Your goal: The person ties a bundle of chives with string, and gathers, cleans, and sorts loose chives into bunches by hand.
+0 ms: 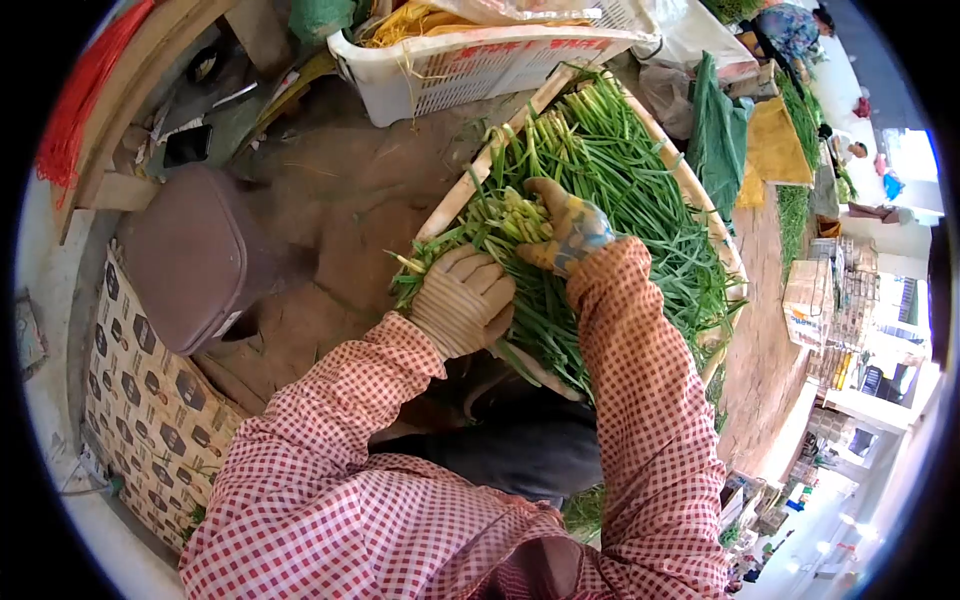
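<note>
Long-leaved greens with pale cut ends, like garlic chives (640, 200), lie heaped in a wooden-sided tray (460, 200) in front of me. My left hand (465, 300), in a striped work glove, is closed at the near left corner of the heap. Its fingers curl around a bunch of the greens, and pale ends stick out to its left. My right hand (570, 230), in a blue and yellow patterned glove, holds a bundle of stalks (515, 215) near their pale ends, thumb on the near side and fingers on the far side. The left palm is hidden.
A white plastic basket (490, 75) stands beyond the tray. To the left are a brown lidded bin (190, 260), a phone (188, 146) and patterned cardboard (150, 390). Green cloth (718, 140) and yellow cloth (775, 150) lie to the right. Farther right are stacked boxes (808, 300) and other people.
</note>
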The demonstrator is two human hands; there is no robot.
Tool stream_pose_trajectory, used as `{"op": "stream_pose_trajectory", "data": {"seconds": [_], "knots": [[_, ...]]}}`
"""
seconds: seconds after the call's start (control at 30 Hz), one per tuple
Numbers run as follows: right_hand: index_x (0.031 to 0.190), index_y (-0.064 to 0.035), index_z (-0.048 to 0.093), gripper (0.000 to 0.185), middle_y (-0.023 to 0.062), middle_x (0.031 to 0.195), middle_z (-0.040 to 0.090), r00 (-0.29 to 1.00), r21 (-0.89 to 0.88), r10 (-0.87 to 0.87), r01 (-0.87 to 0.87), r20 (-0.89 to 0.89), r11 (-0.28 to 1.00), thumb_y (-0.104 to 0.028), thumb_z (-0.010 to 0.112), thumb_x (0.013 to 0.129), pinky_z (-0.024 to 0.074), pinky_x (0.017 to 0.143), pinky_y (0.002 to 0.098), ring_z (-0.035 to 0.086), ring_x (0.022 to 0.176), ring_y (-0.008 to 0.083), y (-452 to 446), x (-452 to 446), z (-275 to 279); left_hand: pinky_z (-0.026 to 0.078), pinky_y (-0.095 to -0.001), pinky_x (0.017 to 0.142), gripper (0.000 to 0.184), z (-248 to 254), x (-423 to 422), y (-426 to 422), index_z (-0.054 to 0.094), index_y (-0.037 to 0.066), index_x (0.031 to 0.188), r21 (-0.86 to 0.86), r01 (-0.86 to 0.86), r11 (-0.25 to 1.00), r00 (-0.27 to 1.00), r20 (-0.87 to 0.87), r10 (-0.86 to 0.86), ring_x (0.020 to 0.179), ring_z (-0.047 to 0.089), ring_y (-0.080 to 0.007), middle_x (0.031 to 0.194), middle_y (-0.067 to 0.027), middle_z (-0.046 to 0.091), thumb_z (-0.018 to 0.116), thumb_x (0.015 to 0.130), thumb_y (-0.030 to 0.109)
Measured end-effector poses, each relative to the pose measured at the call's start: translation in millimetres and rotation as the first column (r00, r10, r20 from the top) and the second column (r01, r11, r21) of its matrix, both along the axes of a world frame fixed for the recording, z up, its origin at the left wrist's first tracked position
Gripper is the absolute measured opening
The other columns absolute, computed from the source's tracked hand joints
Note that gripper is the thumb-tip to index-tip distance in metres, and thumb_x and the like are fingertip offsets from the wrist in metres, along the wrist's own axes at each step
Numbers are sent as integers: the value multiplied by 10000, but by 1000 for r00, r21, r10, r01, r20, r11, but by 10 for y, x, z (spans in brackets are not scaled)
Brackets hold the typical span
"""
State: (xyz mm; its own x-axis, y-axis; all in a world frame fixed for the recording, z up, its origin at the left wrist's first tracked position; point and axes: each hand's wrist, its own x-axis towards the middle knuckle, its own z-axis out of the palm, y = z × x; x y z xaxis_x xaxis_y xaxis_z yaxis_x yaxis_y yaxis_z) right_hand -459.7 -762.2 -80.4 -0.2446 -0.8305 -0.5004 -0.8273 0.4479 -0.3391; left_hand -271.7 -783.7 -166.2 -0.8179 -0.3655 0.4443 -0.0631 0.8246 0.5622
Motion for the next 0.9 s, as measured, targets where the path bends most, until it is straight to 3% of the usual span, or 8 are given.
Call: {"op": "stream_pose_trajectory", "data": {"seconds": [0.33,0.47,0.57,0.7,0.73,0.8,0.83,0.9], "knots": [[1281,-32,450,732,138,1093,614,949,-596,-202,309,241,741,-147,781,638,480,879,319,614,990,235,1052,-175,660,444,-495,917,502,741,216,163,564,55,1093,39,23,999,891,-455,-3,1062,539,-339,1134,-147,536,761,645,161],[1202,-10,511,636,135,1049,625,957,-688,-162,286,241,667,-138,790,646,484,855,320,615,972,224,1407,-31,715,311,-423,1070,820,1057,-215,249,377,21,1331,295,216,931,904,-420,-77,1278,401,-357,1308,-205,439,791,642,180],[1125,-16,566,553,131,1022,634,850,-728,-220,525,479,441,-166,803,649,499,825,357,618,969,233,1674,81,662,296,-396,1081,887,925,-643,388,351,28,1344,378,402,834,895,-354,-271,1282,392,-331,1328,-199,425,810,602,192],[1119,-36,583,583,173,1059,608,989,-899,-147,84,22,430,-251,803,624,492,830,405,602,986,311,1825,103,751,408,-414,995,890,784,-1115,897,352,51,1352,366,648,667,759,-379,-529,1130,508,-356,1236,-185,483,794,603,241],[1187,-30,538,640,189,1122,567,972,-896,-218,24,-82,444,-310,789,669,481,873,410,590,1019,330,1895,178,806,451,-360,940,625,692,-1126,1124,416,55,1280,771,624,-130,716,-630,-302,1077,539,-267,1177,-138,523,687,754,256],[1298,-18,435,769,219,1225,514,966,-944,-255,47,-40,326,-390,772,715,470,913,416,575,1066,339,1984,261,781,511,-329,847,349,836,-1139,1291,518,70,1159,493,317,-810,755,-648,-99,960,598,-202,1054,-83,600,563,886,283],[1336,-8,369,815,229,1237,510,964,-939,-265,65,-28,336,-396,759,734,468,919,413,570,1079,339,2046,291,750,541,-314,801,272,910,-1145,1375,569,77,1098,227,138,-964,842,-539,-6,902,628,-170,992,-56,639,502,952,297],[1413,12,238,912,247,1260,502,959,-929,-285,101,-5,356,-409,733,773,464,930,408,560,1105,338,2135,364,724,567,-342,763,298,945,-1138,1471,617,82,1043,211,120,-970,853,-523,-8,847,661,-198,937,-69,682,554,919,346]]}}
